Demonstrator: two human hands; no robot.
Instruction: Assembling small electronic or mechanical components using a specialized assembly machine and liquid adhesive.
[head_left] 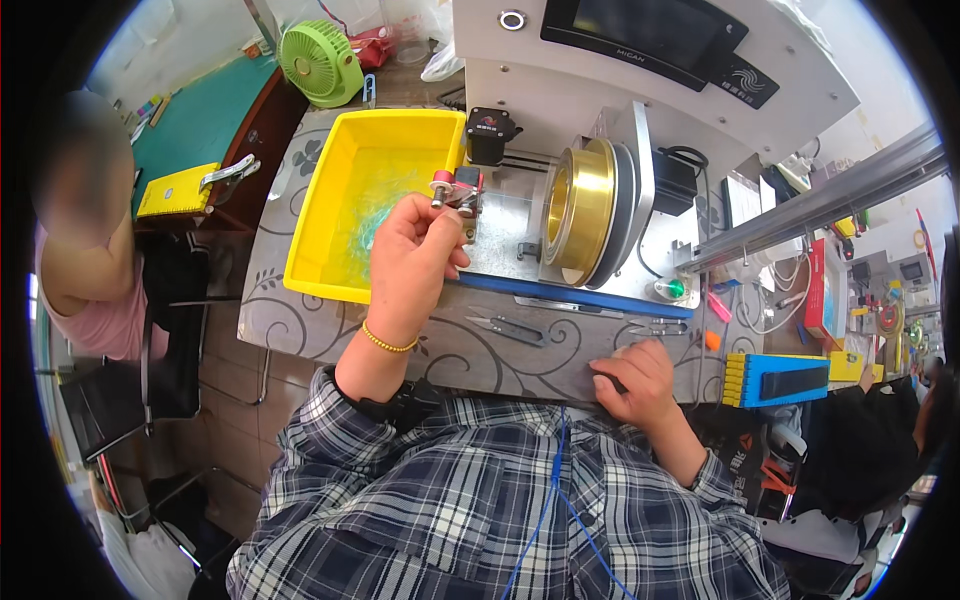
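My left hand (415, 250) reaches up to a small red and black fixture (462, 188) at the left end of the machine. Its thumb and fingers are pinched together against the fixture's lower side; whatever sits between them is too small or hidden to make out. To the right of the fixture stands a wide gold-coloured wheel (580, 210) mounted on the machine's metal bed. My right hand (640, 383) rests curled at the table's near edge, its inside hidden. Snips (510, 330) lie on the table between my hands.
A yellow bin (330, 210) with fine pale-green strands (372, 225) stands left of the machine. More snips (658, 327), an orange piece (711, 340) and a blue-and-yellow block (775, 380) lie on the right. A green fan (320, 62) stands behind; another person (95, 260) sits at left.
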